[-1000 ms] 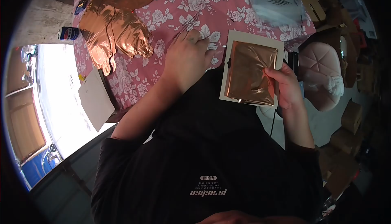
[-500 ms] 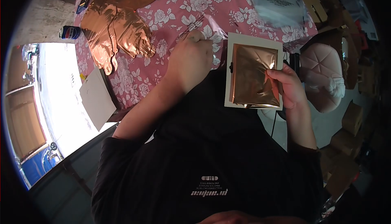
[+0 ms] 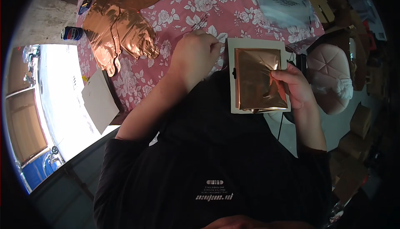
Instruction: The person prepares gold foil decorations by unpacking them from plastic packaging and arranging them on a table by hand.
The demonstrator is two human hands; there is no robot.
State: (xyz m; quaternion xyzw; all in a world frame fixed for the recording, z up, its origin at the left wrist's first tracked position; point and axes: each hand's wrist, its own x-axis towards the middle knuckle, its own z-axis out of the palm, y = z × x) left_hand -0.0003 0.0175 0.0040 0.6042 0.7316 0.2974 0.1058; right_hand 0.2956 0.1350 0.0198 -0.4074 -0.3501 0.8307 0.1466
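Copper foil (image 3: 254,79), on card (image 3: 256,43), edge pinched between right fingers (image 3: 282,76), left fingers (image 3: 207,39) unclear

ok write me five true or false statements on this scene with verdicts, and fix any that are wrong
1. The right hand holds a pale card with a copper-coloured foil packet against it. True.
2. The left hand grips the soda can. False: the can is well away from it.
3. The tablecloth is plain blue. False: pink with white flowers.
4. Clear plastic packaging lies on the tablecloth. True.
5. The crumpled copper foil lies right of the card. False: it lies left.
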